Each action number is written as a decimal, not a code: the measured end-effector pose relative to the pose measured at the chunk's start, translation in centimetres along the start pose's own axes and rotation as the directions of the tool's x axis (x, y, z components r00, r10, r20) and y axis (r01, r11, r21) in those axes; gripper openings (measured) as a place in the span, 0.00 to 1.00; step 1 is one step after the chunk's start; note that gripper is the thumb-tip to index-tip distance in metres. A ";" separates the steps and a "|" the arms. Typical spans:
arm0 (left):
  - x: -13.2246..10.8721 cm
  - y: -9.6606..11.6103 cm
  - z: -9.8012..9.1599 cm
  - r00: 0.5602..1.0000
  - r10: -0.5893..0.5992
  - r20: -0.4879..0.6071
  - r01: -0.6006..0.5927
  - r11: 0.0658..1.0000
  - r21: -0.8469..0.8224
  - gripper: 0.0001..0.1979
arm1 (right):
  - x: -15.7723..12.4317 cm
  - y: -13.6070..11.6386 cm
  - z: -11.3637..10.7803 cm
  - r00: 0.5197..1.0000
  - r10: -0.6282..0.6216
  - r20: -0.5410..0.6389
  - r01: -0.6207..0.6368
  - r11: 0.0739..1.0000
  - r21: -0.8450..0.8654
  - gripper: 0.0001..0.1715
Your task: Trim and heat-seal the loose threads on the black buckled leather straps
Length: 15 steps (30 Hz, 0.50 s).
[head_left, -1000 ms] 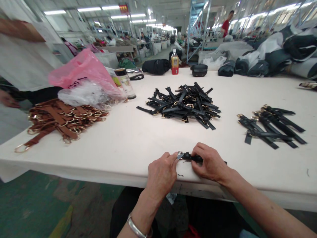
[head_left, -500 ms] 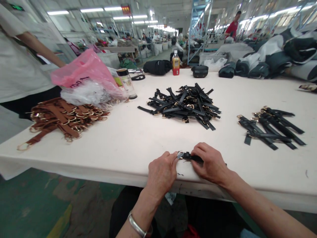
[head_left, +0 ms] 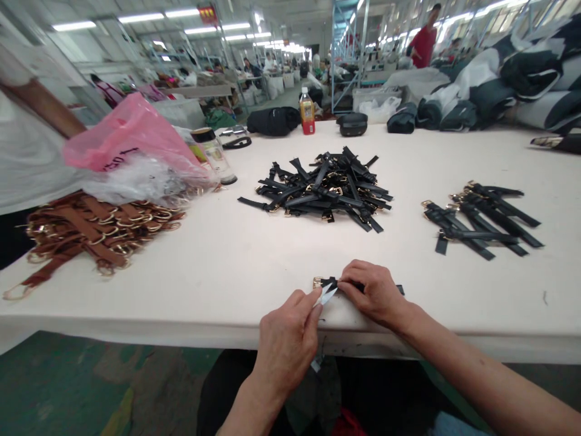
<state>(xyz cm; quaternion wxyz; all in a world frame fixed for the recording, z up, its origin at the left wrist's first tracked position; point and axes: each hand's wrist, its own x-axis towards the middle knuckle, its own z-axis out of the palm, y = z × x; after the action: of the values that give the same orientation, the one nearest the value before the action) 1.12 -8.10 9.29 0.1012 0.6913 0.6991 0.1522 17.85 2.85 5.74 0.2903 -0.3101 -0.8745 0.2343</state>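
Observation:
My left hand (head_left: 288,333) is closed on a small pair of thread snips (head_left: 327,295), whose two pointed blades stand apart. The tips are close to a black strap (head_left: 330,282) with a gold buckle at its left end. My right hand (head_left: 374,292) pinches that strap near the table's front edge and hides its middle; the other end shows past the hand. Beyond my hands lies a heap of black buckled straps (head_left: 320,192). A smaller group of similar straps (head_left: 483,224) lies to the right.
Brown straps with gold rings (head_left: 86,227) are piled at the left, beside a pink plastic bag (head_left: 127,136) and a glass bottle (head_left: 218,160). At the back stand a drink bottle (head_left: 307,112) and a black case (head_left: 353,124). A person (head_left: 31,127) stands at the left.
The snips have turned, and their blades now show apart beside the strap. My left hand has drawn back from the buckle, which is now uncovered. The view has shifted slightly right.

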 end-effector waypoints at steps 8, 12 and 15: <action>0.6 1.1 -0.1 0.995 0.070 0.067 -0.084 0.967 0.242 0.18 | 0.2 0.3 0.2 0.996 0.083 0.012 -0.083 0.996 0.013 0.09; 0.8 1.2 -0.3 0.988 0.120 0.094 -0.143 0.939 0.314 0.20 | 0.3 0.2 0.3 0.996 0.088 0.024 -0.088 0.996 -0.002 0.10; 0.8 1.4 -0.3 0.983 0.146 0.109 -0.175 0.923 0.344 0.23 | 0.4 0.1 0.3 0.994 0.102 0.027 -0.102 0.995 -0.007 0.10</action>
<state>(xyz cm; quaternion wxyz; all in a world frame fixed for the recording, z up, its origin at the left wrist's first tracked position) 2.33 -7.31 10.18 -0.0086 0.7588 0.6513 0.0046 17.46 3.18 5.62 0.2651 -0.3520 -0.8620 0.2506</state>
